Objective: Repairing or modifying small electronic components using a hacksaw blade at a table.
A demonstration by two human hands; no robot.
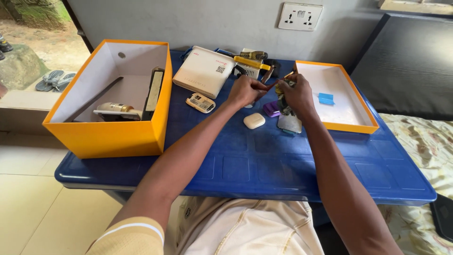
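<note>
— What did the hands hold over the blue plastic table?
— The left hand was closed on a thin reddish tool, its tip aimed at a small dark device; the right hand was clamped around that device, above the table's far middle.
— And around them?
— A white earbud case lay just beside the left wrist; a purple item and a grey flat panel sat under the right hand; a shallow orange lid with a blue slip stood right; a deep orange box stood left; a white router lay behind.
</note>
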